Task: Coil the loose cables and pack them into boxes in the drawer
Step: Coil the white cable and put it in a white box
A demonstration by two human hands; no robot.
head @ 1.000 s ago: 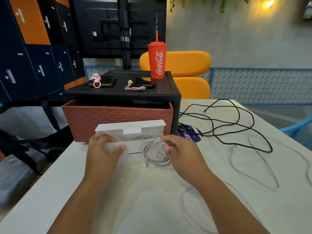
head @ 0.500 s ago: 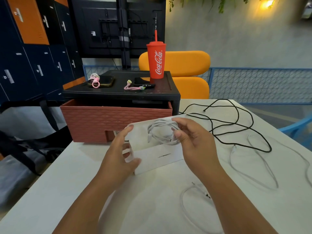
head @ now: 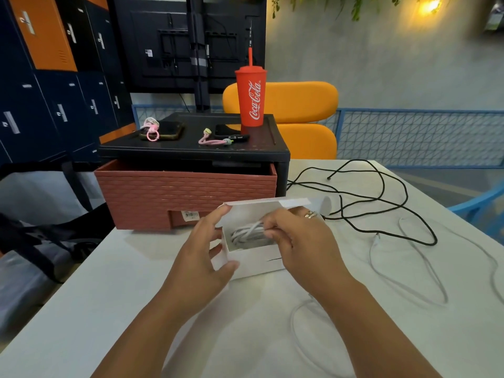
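Note:
A small white cardboard box (head: 255, 264) is tilted up off the white table (head: 109, 282), its lid flap open toward the far side. My left hand (head: 207, 249) grips the box's left end, thumb on the front wall. My right hand (head: 297, 238) pinches a coiled white cable (head: 246, 234) that lies inside the box. Behind stands the brick-red drawer (head: 185, 200), pulled out from under a black stand (head: 191, 151). A loose black cable (head: 381, 203) and a loose white cable (head: 409, 257) sprawl over the table to the right.
On the black stand sit a red Coca-Cola cup (head: 251, 96), two phones and pink cable ties. An orange chair (head: 289, 118) stands behind the table. Another loose white cable (head: 302, 331) loops near my right forearm. Dark bags (head: 41, 241) lie left of the table.
The box was lifted off the table and turned so its open side faces me. My right hand moved the coiled white cable from the box's outside into the box.

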